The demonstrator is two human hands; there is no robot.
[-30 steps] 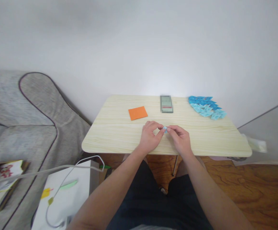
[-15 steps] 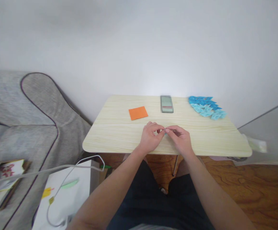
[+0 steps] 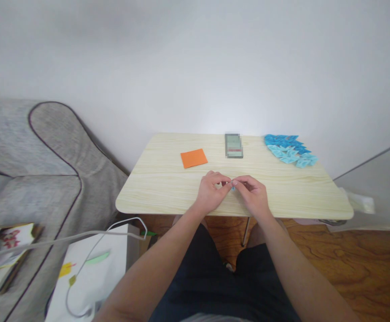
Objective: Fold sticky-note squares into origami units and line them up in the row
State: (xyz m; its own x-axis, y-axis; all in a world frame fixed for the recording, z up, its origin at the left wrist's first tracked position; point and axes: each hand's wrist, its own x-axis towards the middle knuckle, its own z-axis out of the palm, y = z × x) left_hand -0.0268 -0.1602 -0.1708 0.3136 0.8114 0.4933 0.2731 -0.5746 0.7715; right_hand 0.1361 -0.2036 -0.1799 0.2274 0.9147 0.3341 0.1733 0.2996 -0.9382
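Above the front half of the table, my left hand [image 3: 211, 192] and my right hand [image 3: 252, 192] meet fingertip to fingertip. Both are closed in a pinch on a small blue piece of paper [image 3: 233, 188], of which only a bit shows below the fingers. Beyond my left hand lies an orange sheet of paper [image 3: 194, 158], flat on the tabletop. At the back right rest several folded paper pieces, darker blue ones [image 3: 284, 141] behind light blue ones [image 3: 287, 154].
A pixelated phone-like device [image 3: 234, 146] lies at the back of the pale wooden table [image 3: 157, 188]. To the left are a grey sofa [image 3: 57, 143] and a white box [image 3: 110, 259] with a white cable [image 3: 90, 233] across it. A white wall [image 3: 195, 80] stands behind.
Both hands stay nearly in place with fingertips together. A little more of the blue paper shows beneath the fingers. The things on the table have not moved.
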